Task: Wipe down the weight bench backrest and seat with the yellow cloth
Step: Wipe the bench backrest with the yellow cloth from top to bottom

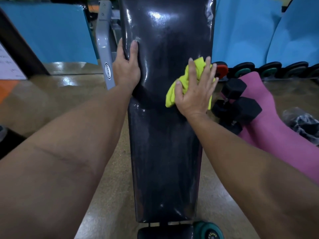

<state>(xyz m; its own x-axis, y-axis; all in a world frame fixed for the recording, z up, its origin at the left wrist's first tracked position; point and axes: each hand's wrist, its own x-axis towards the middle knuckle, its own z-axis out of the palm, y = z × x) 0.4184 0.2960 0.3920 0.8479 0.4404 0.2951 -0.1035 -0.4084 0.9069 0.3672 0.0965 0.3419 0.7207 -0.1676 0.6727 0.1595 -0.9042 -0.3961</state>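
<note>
On right edge of backrest [165, 49], pressing yellow cloth [174, 94] flat under spread right hand [195, 90]; left hand [126, 66] clamping left edge. Risking cloth slipping off right edge, missing near seat [165, 232].

The grey frame post [105, 54] reads "MATRIX"; the dumbbell end [211, 232] reads "ENSAYO".

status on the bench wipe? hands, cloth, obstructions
Right hand flat, pressing yellow cloth on backrest. Left hand gripping backrest's left edge. Seat unobstructed.
</note>
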